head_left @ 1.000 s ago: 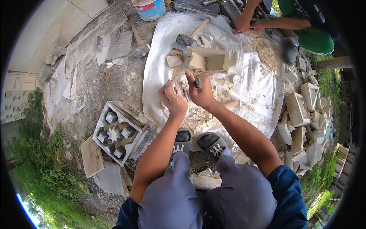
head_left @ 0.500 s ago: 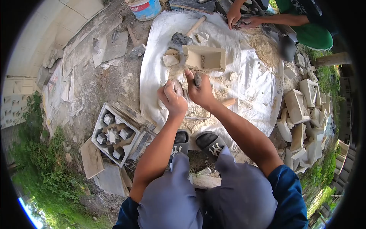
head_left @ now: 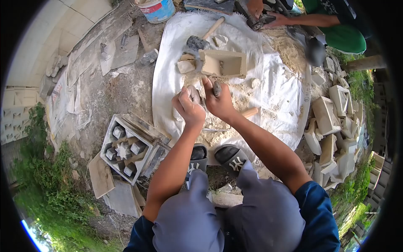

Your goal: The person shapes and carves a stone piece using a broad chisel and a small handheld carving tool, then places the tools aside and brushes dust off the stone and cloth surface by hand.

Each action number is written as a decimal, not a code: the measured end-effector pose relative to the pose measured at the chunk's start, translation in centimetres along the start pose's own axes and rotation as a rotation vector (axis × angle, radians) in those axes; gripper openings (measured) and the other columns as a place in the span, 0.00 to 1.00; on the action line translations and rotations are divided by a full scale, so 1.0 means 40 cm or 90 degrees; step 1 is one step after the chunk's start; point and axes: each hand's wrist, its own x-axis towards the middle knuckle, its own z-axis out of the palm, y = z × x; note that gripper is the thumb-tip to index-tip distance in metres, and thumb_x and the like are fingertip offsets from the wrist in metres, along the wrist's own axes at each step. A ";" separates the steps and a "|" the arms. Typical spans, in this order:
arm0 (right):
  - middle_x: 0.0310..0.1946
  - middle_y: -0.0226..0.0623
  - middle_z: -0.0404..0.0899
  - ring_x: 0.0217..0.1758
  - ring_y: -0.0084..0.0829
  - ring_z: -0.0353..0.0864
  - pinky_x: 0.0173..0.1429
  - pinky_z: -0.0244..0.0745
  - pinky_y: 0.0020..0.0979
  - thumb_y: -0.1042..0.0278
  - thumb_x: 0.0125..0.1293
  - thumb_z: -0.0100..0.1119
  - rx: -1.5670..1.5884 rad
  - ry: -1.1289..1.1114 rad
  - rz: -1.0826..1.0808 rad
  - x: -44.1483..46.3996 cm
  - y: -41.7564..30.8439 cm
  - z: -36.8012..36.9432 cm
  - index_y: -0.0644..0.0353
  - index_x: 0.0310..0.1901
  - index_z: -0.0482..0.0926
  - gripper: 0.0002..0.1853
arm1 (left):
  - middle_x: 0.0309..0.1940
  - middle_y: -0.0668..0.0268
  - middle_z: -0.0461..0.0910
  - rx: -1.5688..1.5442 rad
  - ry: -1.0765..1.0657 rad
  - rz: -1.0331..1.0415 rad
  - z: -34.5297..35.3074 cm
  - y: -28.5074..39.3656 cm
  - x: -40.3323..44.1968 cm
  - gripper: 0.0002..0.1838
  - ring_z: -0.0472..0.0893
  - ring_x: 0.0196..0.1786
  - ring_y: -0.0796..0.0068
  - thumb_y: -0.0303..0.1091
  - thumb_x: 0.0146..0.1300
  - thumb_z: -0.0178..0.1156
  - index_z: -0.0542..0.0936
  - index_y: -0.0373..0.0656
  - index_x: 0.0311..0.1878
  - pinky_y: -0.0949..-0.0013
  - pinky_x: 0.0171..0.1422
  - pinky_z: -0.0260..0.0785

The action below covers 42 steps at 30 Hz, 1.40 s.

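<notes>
A white sheet (head_left: 171,42) bore a hollow tan box (head_left: 233,66) containing crumbs, beside an angular frame (head_left: 110,126) holding blocks, a cut-off, red-labelled bucket (head_left: 158,11) and "NY" sandals (head_left: 231,158), while the left hand (head_left: 193,111) gripped a half-hidden greyish lump (head_left: 194,95) and the right hand (head_left: 221,101) a dark, partly hidden piece (head_left: 217,89), both just below the box.

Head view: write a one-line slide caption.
Left hand gripping a pale grey lump, right hand a dark grey stub, above a dusty white sheet with a beige open box.

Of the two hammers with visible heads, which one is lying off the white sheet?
The left hammer, on the ground beside the white sheet; the dark-headed hammer lies on the sheet.
</notes>
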 end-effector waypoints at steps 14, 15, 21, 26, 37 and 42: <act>0.14 0.33 0.62 0.22 0.21 0.56 0.24 0.57 0.33 0.58 0.78 0.51 0.070 -0.011 0.046 -0.032 0.015 -0.005 0.64 0.24 0.70 0.24 | 0.51 0.54 0.66 -0.488 -0.279 -0.424 0.004 -0.126 -0.031 0.12 0.74 0.48 0.68 0.31 0.76 0.47 0.68 0.32 0.54 0.66 0.52 0.72; 0.14 0.33 0.62 0.22 0.21 0.56 0.24 0.57 0.33 0.58 0.78 0.51 0.067 -0.006 0.047 -0.026 0.014 -0.005 0.64 0.24 0.70 0.24 | 0.44 0.58 0.65 -0.430 -0.234 -0.355 0.011 -0.087 -0.020 0.09 0.70 0.42 0.71 0.32 0.76 0.45 0.66 0.35 0.50 0.68 0.47 0.69; 0.13 0.33 0.63 0.22 0.21 0.57 0.24 0.59 0.33 0.59 0.77 0.53 0.104 -0.042 0.071 -0.039 -0.052 -0.003 0.66 0.24 0.70 0.23 | 0.25 0.70 0.62 -0.350 -0.101 -0.210 -0.015 0.029 0.036 0.07 0.59 0.25 0.80 0.34 0.77 0.42 0.61 0.43 0.40 0.73 0.29 0.58; 0.14 0.29 0.60 0.22 0.19 0.55 0.23 0.56 0.32 0.59 0.77 0.52 0.134 -0.025 0.116 -0.027 -0.026 -0.001 0.64 0.22 0.68 0.24 | 0.37 0.62 0.68 -0.794 -0.142 -0.390 -0.009 -0.044 0.002 0.06 0.66 0.30 0.76 0.23 0.71 0.52 0.66 0.37 0.47 0.71 0.33 0.64; 0.15 0.27 0.60 0.23 0.19 0.55 0.24 0.56 0.32 0.56 0.77 0.52 0.103 -0.060 0.112 -0.058 0.006 0.001 0.64 0.22 0.67 0.25 | 0.34 0.61 0.68 -0.311 0.035 -0.252 -0.034 -0.002 -0.016 0.08 0.71 0.29 0.74 0.32 0.74 0.46 0.66 0.37 0.48 0.72 0.34 0.69; 0.14 0.32 0.62 0.22 0.20 0.58 0.25 0.59 0.33 0.55 0.77 0.51 0.138 -0.063 0.109 -0.066 -0.061 -0.012 0.65 0.24 0.69 0.25 | 0.33 0.60 0.67 -0.245 -0.065 -0.009 -0.040 0.015 0.011 0.07 0.68 0.29 0.74 0.19 0.71 0.50 0.66 0.38 0.49 0.74 0.29 0.66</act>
